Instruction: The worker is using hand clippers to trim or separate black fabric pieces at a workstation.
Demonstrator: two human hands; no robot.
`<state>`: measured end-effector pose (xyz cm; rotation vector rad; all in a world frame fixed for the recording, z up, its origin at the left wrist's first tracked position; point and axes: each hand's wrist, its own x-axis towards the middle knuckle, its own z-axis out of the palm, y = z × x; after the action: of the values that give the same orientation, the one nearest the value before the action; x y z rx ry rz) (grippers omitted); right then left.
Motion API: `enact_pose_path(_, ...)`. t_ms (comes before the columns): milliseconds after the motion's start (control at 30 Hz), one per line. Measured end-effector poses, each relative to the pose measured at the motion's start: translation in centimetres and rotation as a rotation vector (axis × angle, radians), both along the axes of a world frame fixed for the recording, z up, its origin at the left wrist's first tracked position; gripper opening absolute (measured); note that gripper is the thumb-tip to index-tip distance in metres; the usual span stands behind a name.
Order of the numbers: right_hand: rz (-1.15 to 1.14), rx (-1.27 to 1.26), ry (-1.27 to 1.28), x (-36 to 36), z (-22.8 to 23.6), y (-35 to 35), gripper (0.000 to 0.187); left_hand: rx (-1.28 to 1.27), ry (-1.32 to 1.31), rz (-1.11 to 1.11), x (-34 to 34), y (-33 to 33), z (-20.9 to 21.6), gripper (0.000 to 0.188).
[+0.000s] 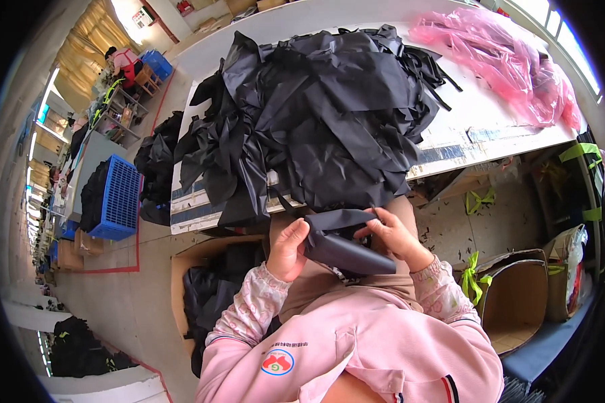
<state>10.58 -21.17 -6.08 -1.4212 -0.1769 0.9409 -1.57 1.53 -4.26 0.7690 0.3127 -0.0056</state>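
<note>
Between my two hands, above my lap, is a folded piece of smooth black fabric (349, 250). My left hand (289, 250) pinches its left end, the thumb pointing up along the edge. At the upper right edge, the fingers of my right hand (391, 236) are closed on the same piece. The fabric bends into a loop with a gap in its middle. Just beyond my hands, a big loose heap of black fabric pieces (336, 107) covers much of the white table (450, 138) and hangs over its front edge.
A cardboard box (179, 285) of black pieces stands left of my legs. Another carton (517, 305) with a yellow-green tie is at right. Pink plastic sheeting (497, 60) lies on the table's right. A blue crate (121, 201) stands left; a person (124, 64) works far off.
</note>
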Motion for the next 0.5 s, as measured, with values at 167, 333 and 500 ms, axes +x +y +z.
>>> enact_pose_path(167, 0.156, 0.120, 0.115, -1.7, 0.4, 0.8, 0.037, 0.095, -0.067, 0.136, 0.6, 1.0, -1.5, 0.028)
enact_pose_path(333, 0.056, 0.199, 0.149, -2.4, 1.2, 1.1, 0.037, -0.080, 0.133, 0.089, 1.1, 1.2, -3.0, 0.042)
enact_pose_path(500, -0.036, 0.288, -0.028, -2.0, 4.2, 0.6, 0.035, -0.320, 0.374, -0.214, -0.3, -2.1, -5.8, 0.069)
